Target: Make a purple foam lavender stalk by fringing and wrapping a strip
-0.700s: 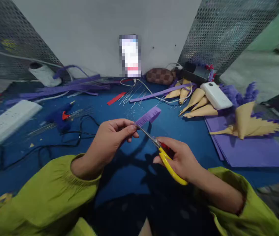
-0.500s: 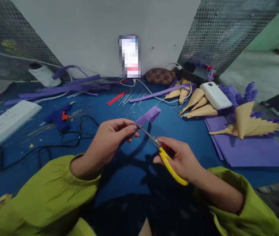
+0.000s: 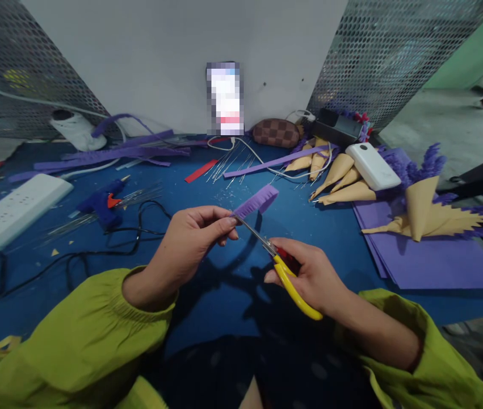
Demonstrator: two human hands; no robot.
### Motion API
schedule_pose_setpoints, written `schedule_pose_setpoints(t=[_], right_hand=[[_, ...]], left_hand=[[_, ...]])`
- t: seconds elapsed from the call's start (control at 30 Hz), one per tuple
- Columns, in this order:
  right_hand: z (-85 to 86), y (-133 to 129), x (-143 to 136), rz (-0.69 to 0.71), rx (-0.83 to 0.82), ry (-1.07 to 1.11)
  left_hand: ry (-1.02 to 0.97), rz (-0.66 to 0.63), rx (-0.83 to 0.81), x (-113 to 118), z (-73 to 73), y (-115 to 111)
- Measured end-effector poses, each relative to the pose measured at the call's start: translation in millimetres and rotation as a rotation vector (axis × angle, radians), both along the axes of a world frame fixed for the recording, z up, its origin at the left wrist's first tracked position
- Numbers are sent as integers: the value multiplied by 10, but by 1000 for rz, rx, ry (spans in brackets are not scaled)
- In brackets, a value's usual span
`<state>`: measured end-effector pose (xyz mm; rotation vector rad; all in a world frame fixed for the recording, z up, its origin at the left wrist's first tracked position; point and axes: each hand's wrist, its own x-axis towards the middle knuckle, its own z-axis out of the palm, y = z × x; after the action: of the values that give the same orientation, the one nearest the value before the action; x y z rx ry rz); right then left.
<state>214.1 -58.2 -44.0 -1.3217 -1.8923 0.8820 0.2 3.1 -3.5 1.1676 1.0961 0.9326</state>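
Observation:
My left hand point(image 3: 201, 236) pinches a purple paper strip point(image 3: 257, 201) between thumb and fingers. The strip curls up and away to the right, with a row of fine cuts along its edge. My right hand point(image 3: 309, 272) is closed around the handles of yellow-handled scissors point(image 3: 294, 295). Their metal blades reach up and left, the tips touching the strip right beside my left fingertips. How far apart the blades are is hard to make out. Both hands are above the blue table point(image 3: 224, 295).
Left are a white power strip point(image 3: 15, 213), a blue glue gun point(image 3: 105, 204) and its black cord. Wires and a red strip point(image 3: 201, 170) lie behind my hands. A phone point(image 3: 225, 99) leans at the back. Right are paper-wrapped cones point(image 3: 339, 173), a white power bank point(image 3: 373, 165) and purple sheets point(image 3: 445, 264).
Both hands stay nearly in place, with the scissors still at the strip. The yellow handles have shifted very slightly. At the right edge, a dark shape in the background has moved.

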Motion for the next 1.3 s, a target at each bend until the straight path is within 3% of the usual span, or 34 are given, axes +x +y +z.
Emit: schedule_pose_setpoints(t=[0.5, 0.83, 1.3], right_hand=[[29, -1, -5, 8, -83, 61], [49, 3, -10, 69, -352, 348], [58, -3, -2, -12, -71, 15]], left_hand=[[-18, -29, -24, 5, -16, -5], [-39, -42, -78, 29, 65, 0], [2, 27, -23, 16, 52, -14]])
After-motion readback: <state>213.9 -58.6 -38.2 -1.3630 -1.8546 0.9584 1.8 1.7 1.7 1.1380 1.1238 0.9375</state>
